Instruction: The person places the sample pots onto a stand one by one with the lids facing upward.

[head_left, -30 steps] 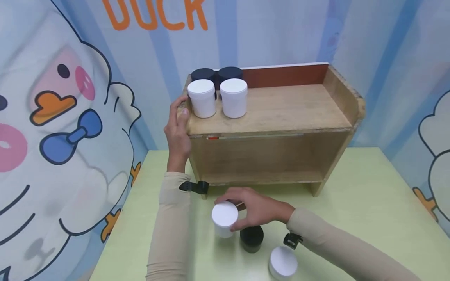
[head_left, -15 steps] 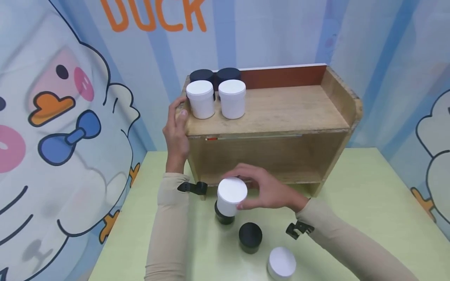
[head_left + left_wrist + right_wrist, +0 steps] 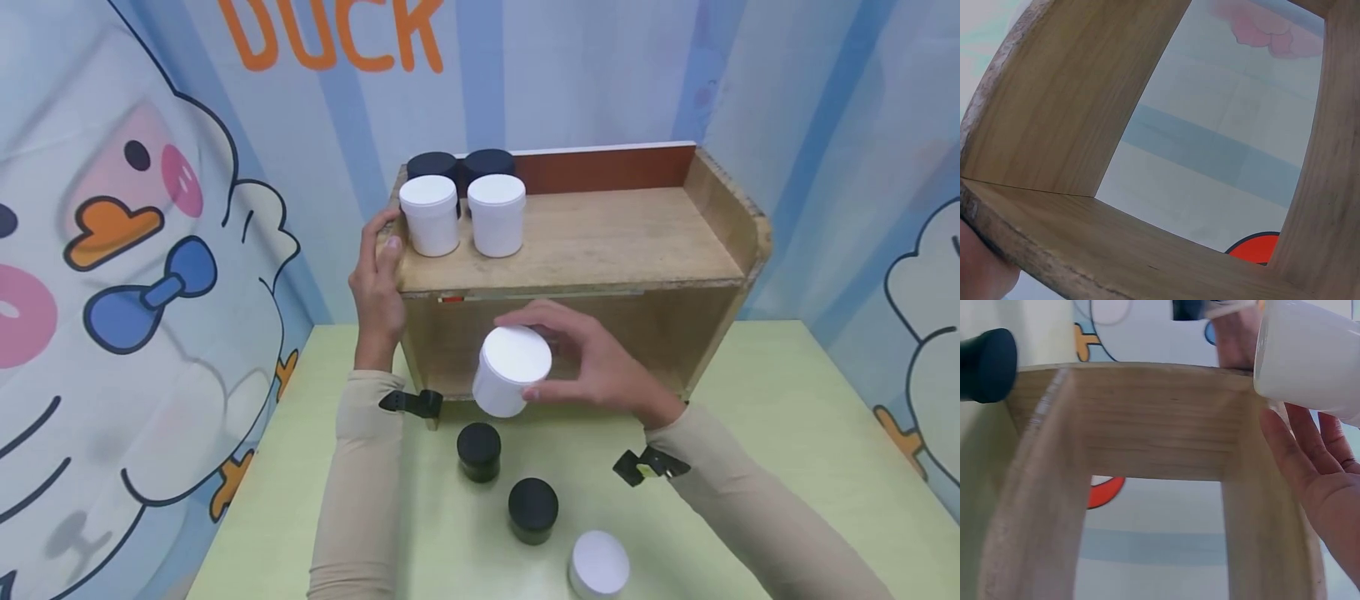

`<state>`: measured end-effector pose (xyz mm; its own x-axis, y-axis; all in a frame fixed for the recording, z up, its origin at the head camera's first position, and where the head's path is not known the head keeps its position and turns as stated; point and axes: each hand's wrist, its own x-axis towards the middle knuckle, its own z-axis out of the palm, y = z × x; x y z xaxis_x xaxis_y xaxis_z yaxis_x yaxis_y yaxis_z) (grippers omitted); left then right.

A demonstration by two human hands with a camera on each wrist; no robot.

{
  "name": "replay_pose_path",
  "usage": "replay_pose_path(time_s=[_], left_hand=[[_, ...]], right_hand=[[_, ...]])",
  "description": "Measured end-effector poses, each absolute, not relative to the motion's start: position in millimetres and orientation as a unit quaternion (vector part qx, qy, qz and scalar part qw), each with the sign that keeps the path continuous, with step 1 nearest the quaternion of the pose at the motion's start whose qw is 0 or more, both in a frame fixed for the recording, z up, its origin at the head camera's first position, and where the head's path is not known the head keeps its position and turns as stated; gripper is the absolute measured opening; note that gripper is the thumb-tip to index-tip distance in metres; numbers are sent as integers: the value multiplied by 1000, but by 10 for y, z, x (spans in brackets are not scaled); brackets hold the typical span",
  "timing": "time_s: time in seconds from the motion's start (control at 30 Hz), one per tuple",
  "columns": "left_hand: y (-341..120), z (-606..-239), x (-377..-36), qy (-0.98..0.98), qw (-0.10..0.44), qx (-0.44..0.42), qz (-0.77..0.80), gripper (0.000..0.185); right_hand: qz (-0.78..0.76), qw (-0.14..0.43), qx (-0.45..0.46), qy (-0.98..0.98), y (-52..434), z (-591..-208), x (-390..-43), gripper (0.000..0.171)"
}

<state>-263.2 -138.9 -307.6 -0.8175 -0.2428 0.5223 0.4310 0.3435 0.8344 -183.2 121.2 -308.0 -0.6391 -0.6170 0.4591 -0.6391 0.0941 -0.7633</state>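
My right hand (image 3: 558,367) grips a white lidded jar (image 3: 511,369) by its rim, lifted off the green table (image 3: 787,433) in front of the wooden shelf (image 3: 585,275). The right wrist view shows that white jar (image 3: 1310,359) against my fingers (image 3: 1300,450). My left hand (image 3: 378,279) holds the shelf's left top edge, thumb on the board, next to two white jars (image 3: 429,213) and two black jars (image 3: 487,162) on top. On the table lie two black jars (image 3: 478,450) and a white jar (image 3: 598,565).
The shelf stands against a cartoon duck backdrop (image 3: 142,250). Its top board is bare to the right of the jars, with a raised side wall (image 3: 738,208). The lower compartment (image 3: 1210,156) is open through to the backdrop.
My right hand lifted the white jar off the table, up and slightly right, to the shelf's open front. A black jar behind it came into sight. The left hand stayed put.
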Motion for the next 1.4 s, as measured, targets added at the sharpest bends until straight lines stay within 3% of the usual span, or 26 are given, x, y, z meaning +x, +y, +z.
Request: replay_pose_path(time_s=[0.57, 1.4], left_hand=[[-1384, -3080, -2643, -764, 298, -60, -570, 46], [-1376, -3072, -2638, -765, 299, -59, -568, 46]], right_hand=[[540, 78, 372, -751, 1312, -2601, -1949, 68], [568, 113, 348, -737, 1389, -2279, -2028, 66]])
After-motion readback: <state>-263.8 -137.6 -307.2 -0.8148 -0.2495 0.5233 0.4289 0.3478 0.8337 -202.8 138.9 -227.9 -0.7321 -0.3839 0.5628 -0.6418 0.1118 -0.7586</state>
